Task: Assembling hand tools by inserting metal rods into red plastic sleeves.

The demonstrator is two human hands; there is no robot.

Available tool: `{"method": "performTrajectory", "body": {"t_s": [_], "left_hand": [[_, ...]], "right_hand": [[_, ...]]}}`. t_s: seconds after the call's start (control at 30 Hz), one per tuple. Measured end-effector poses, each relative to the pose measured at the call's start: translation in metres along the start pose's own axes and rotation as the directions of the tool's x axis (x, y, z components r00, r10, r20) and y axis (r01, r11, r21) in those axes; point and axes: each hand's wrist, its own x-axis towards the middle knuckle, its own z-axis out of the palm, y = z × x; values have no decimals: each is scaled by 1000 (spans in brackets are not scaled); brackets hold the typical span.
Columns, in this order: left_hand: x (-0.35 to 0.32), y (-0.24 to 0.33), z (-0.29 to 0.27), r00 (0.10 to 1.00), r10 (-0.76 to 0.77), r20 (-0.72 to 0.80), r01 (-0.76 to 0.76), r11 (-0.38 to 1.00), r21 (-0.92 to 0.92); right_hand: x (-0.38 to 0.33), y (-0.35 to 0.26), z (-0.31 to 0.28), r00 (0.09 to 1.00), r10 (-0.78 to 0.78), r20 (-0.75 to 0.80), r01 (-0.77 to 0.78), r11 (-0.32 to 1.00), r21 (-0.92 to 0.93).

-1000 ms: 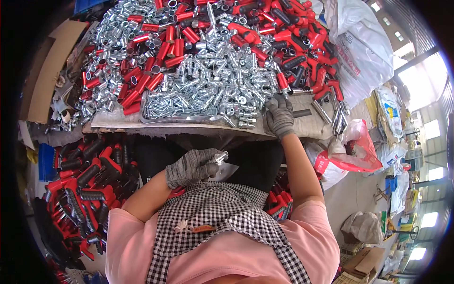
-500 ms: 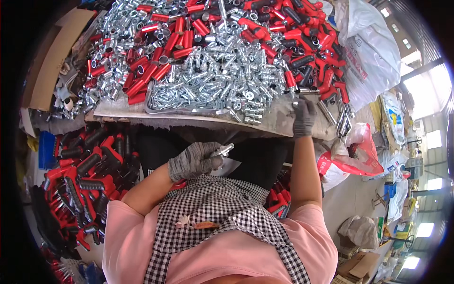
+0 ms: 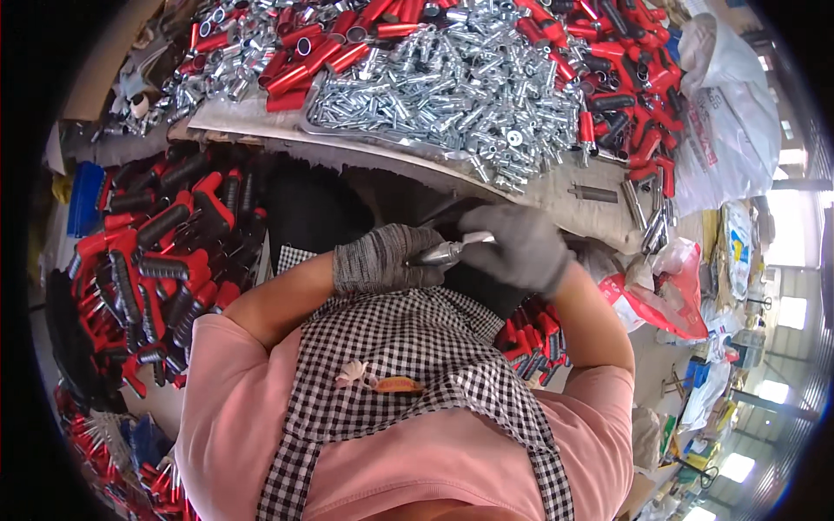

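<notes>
My left hand (image 3: 382, 259), in a grey knitted glove, is closed around a silver metal fitting (image 3: 437, 254) whose end points to the right. Just right of it is my right hand (image 3: 521, 249), also gloved and smeared by motion. A small shiny metal piece (image 3: 477, 237) shows at its fingertips, by the end of the fitting; whether the two touch I cannot tell. Both hands are over my lap, in front of the table edge. Beyond them a heap of small silver metal parts (image 3: 452, 95) lies in a shallow clear tray (image 3: 365, 137).
Red tubes (image 3: 291, 80) lie behind and left of the tray, red-and-black handles (image 3: 621, 56) to its right. Loose metal tubes (image 3: 634, 206) rest on the table (image 3: 556, 191). Many more handles (image 3: 165, 260) are piled at my left. A white plastic bag (image 3: 730, 130) stands far right.
My right hand has come from the table edge, inward and nearer, to the fitting. My left hand has shifted slightly right and up with the fitting. The whole view has shifted.
</notes>
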Motion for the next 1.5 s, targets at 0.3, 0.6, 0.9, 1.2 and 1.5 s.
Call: {"method": "performTrajectory", "body": {"t_s": [0.3, 0.6, 0.9, 1.2, 1.5], "left_hand": [[-17, -10, -3, 998, 5, -70, -7, 999, -31], [-21, -11, -4, 998, 6, -69, 0, 997, 80], [-20, -8, 5, 989, 95, -113, -71, 977, 199], [-19, -4, 6, 999, 27, -27, -22, 990, 142], [-17, 2, 2, 1000, 15, -6, -15, 998, 68]], "right_hand": [[7, -1, 13, 882, -356, -309, 370, 929, -13], [4, -13, -4, 974, -110, -197, 116, 993, 22], [-5, -3, -1, 977, -107, -184, 120, 991, 57], [-5, 1, 7, 966, -136, -220, 138, 990, -9], [-2, -6, 18, 920, -343, -190, 351, 936, 9]]}}
